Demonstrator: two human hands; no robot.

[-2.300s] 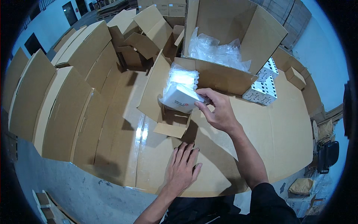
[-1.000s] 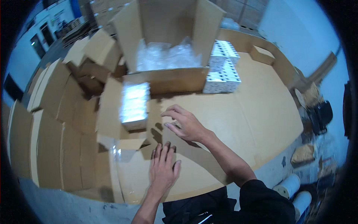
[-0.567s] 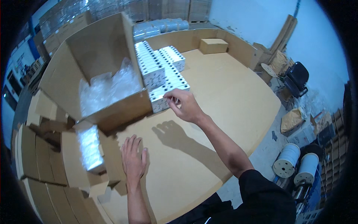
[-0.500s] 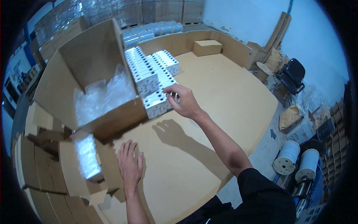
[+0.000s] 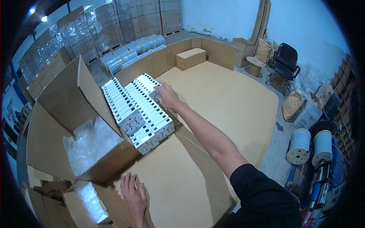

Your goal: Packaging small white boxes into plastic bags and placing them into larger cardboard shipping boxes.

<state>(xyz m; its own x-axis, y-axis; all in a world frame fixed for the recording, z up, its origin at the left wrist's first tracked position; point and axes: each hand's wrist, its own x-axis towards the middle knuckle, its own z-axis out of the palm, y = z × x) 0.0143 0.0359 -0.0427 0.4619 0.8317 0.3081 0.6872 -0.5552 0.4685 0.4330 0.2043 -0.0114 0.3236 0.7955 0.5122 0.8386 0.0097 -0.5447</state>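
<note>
Rows of slim white units (image 5: 146,104) with black square marks and grey patterned end faces are stacked on the brown cardboard surface (image 5: 228,98). My right hand (image 5: 168,97) is at the right end of the upper far row, its fingers bent around the end unit; the fingertips are partly hidden. My left hand (image 5: 134,195) lies with its fingers extended on the cardboard near the front, holding nothing. Left of it, a bundle (image 5: 92,203) wrapped in shiny clear plastic sits in an open carton.
A tall open carton (image 5: 53,125) with clear plastic film (image 5: 91,142) inside stands left of the stack. A closed brown box (image 5: 191,58) sits at the far cardboard rim. Beyond are wrapped rolls (image 5: 133,51), a black chair (image 5: 286,62) and white cable spools (image 5: 298,146).
My right hand has reached farther forward, from above the near side of the stack to its far row. My view has shifted, and my left hand remains on the cardboard.
</note>
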